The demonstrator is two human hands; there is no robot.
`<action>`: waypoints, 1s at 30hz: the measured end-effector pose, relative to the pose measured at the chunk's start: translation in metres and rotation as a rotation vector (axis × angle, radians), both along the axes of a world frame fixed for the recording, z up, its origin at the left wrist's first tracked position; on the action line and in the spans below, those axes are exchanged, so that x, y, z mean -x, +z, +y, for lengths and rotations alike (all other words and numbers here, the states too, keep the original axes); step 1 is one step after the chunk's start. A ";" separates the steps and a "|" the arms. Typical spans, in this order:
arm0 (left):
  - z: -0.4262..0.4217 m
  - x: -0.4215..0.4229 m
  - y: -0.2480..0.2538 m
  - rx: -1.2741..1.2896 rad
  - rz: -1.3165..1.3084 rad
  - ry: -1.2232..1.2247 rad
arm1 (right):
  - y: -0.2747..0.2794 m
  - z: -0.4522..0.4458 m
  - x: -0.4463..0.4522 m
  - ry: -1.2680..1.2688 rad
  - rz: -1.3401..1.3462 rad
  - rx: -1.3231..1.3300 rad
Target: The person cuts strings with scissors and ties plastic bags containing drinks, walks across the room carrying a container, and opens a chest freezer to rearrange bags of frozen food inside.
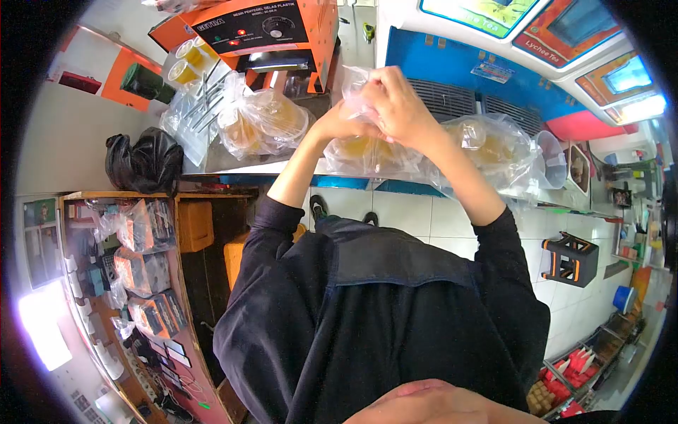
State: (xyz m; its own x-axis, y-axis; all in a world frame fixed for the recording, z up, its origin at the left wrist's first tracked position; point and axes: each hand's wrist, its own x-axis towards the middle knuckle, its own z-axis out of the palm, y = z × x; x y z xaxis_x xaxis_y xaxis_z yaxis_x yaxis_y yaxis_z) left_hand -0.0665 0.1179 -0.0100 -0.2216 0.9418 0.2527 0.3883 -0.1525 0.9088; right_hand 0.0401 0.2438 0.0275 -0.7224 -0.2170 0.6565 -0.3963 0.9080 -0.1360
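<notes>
Both of my hands are closed on the gathered top of a clear plastic bag point(373, 157) at the counter's front edge. Cups of yellow drink show through its sides below. My left hand point(345, 121) grips the bag's neck from the left, its fingers partly hidden. Over it, my right hand point(400, 107) pinches the twisted plastic, whose loose end sticks up between the hands. To the left stands a knotted clear bag point(272, 116) with yellow drinks inside. Another clear bag point(487, 148) holding drink cups lies to the right, beside a clear empty cup point(549, 160).
An orange cup-sealing machine point(275, 32) stands behind the left bag. Wrapped straws point(208, 99), more yellow cups point(185, 69) and a black plastic bag point(144, 161) are at the left. Blue drink dispensers point(452, 63) rise at the back. A black-and-orange stool point(569, 259) stands on the floor.
</notes>
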 end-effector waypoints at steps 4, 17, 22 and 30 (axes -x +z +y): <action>0.003 -0.003 0.008 -0.124 0.139 -0.137 | 0.030 -0.013 -0.001 -0.289 -0.252 0.087; 0.012 0.007 -0.003 0.010 -0.053 -0.201 | 0.071 0.020 0.036 0.145 -0.973 0.669; 0.009 0.002 0.011 0.141 -0.194 -0.114 | 0.087 0.032 0.020 0.089 -0.665 0.437; 0.011 0.011 -0.002 0.131 -0.590 -0.426 | 0.090 0.015 0.014 0.376 -0.764 -0.905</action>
State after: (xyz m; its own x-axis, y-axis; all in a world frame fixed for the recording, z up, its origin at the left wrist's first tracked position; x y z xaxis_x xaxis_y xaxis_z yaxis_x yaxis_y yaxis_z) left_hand -0.0777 0.1285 -0.0124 0.1053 0.9909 0.0841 -0.2393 -0.0568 0.9693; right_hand 0.0259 0.2583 0.1175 -0.6485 -0.6487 -0.3983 -0.7470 0.6430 0.1691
